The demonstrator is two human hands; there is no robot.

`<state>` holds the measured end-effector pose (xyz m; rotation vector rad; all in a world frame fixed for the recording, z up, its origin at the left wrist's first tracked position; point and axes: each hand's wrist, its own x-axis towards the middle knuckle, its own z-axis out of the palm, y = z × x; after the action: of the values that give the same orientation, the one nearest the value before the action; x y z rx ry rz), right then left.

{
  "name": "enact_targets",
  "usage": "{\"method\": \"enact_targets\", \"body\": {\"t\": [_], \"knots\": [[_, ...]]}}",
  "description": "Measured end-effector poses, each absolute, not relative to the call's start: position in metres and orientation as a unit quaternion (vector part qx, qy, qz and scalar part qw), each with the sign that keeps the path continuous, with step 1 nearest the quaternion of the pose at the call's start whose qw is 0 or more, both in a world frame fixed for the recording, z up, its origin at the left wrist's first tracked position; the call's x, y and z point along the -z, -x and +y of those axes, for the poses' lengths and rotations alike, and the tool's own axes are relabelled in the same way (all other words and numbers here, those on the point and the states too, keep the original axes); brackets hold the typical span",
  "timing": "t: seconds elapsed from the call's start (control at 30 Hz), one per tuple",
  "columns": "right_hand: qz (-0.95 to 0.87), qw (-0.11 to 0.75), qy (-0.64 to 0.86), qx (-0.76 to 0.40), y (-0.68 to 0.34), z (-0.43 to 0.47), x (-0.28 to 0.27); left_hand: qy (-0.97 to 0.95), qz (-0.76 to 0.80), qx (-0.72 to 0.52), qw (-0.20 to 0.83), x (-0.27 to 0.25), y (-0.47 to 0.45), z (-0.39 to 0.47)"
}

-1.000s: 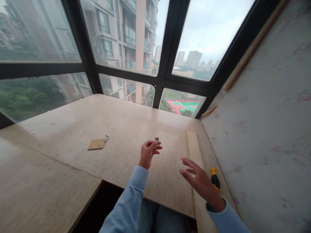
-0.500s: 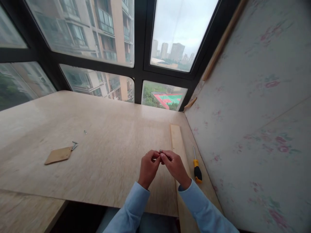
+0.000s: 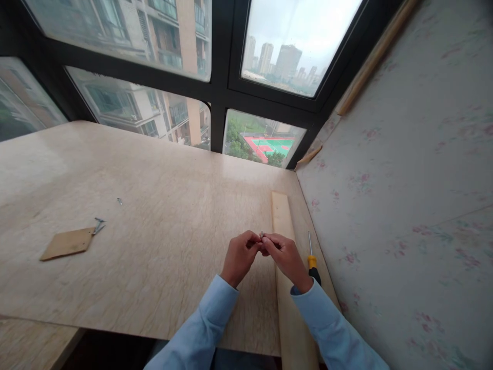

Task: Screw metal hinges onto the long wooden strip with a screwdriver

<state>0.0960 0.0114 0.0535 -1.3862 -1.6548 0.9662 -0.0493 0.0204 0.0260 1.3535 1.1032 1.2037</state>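
My left hand (image 3: 241, 257) and my right hand (image 3: 287, 257) meet fingertip to fingertip above the worktop. Between their pinched fingers a small metallic piece (image 3: 262, 234) pokes out at the top; it is too small to name. Most of it is covered by the fingers. Under my right hand and forearm runs a long pale wooden board (image 3: 283, 216). Just right of that hand lies a screwdriver (image 3: 311, 261) with a yellow and black handle, its lower end hidden by my right wrist and sleeve.
On the left of the marbled worktop (image 3: 162, 246) lies a flat brown piece (image 3: 67, 243) with small holes. Several screws (image 3: 99, 225) sit at its corner, and a single screw (image 3: 119, 201) lies farther back. A flowered wall (image 3: 404, 205) bounds the right side, dark-framed windows (image 3: 219, 92) the back.
The camera view has shifted, so the worktop items appear farther left. Both hands stay pinched together, now a little farther right over the board. My right wrist now covers the screwdriver's handle end.
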Motion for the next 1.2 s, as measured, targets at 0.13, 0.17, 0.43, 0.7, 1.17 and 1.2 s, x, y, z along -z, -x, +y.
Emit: {"method": "enact_targets", "body": {"t": [0.13, 0.17, 0.43, 0.7, 1.17, 1.2], "knots": [[-0.645, 0.367, 0.552, -0.381, -0.100, 0.018, -0.051, -0.564, 0.453, -0.478, 0.497, -0.027, 0.048, 0.025], [-0.644, 0.364, 0.554, -0.381, -0.100, 0.019, -0.051, -0.563, 0.455, -0.475, 0.500, -0.025, 0.049, 0.026], [-0.601, 0.370, 0.558, -0.436, -0.090, 0.020, -0.041, -0.558, 0.461, -0.476, 0.499, -0.013, 0.063, 0.030], [-0.646, 0.349, 0.550, -0.398, -0.072, 0.019, -0.043, -0.533, 0.459, -0.480, 0.524, -0.010, 0.081, 0.025], [-0.728, 0.267, 0.562, -0.289, -0.063, 0.019, -0.045, -0.467, 0.431, -0.505, 0.584, 0.007, 0.088, 0.025], [-0.726, 0.267, 0.563, -0.291, -0.062, 0.019, -0.045, -0.462, 0.429, -0.505, 0.589, 0.008, 0.088, 0.026]]}}
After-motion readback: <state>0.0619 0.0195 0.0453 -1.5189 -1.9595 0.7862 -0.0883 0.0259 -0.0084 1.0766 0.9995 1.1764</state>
